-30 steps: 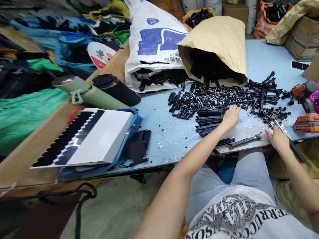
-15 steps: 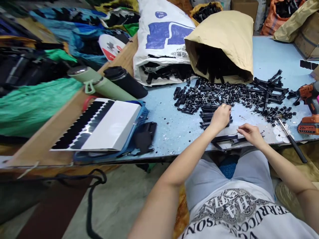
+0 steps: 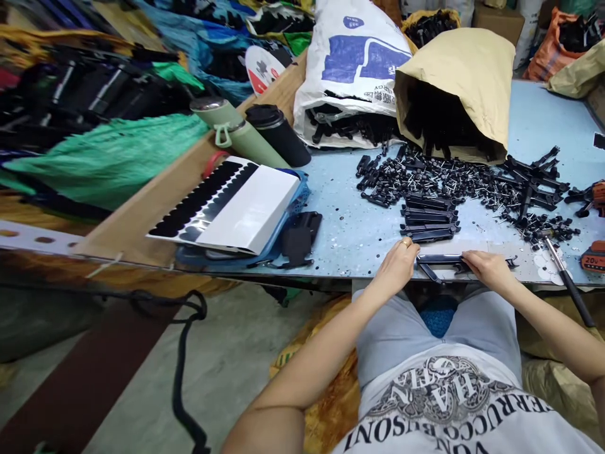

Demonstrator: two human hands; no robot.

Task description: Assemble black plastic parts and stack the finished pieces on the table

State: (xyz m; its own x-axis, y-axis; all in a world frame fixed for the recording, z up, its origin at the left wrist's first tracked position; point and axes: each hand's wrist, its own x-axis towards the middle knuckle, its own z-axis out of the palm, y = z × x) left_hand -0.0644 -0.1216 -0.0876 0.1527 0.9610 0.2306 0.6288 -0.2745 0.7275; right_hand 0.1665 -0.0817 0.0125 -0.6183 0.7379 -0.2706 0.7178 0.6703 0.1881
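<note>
At the table's near edge, a black plastic bar (image 3: 442,259) with a hinged leg lies between my two hands. The fingers of my left hand (image 3: 396,267) are closed on its left end. My right hand (image 3: 489,267) has thumb and fingers pressed together at the right end; any small pin in them is hidden. Just beyond is a row of several similar black bars (image 3: 431,221). Behind that row spreads a heap of small black parts with metal pins (image 3: 439,179).
A hammer (image 3: 562,271) rests at the right edge, with an orange cordless drill (image 3: 593,197) beyond it. Open white (image 3: 352,69) and tan sacks (image 3: 466,63) of black parts stand behind. Left are a white sheet with black strips (image 3: 246,205), a green bottle (image 3: 241,135) and a black tumbler (image 3: 278,133).
My left hand has come down from the row of bars to the bar's left end. My right hand, earlier pinching a thin pin above the bar, is now down against it. The view shifted left.
</note>
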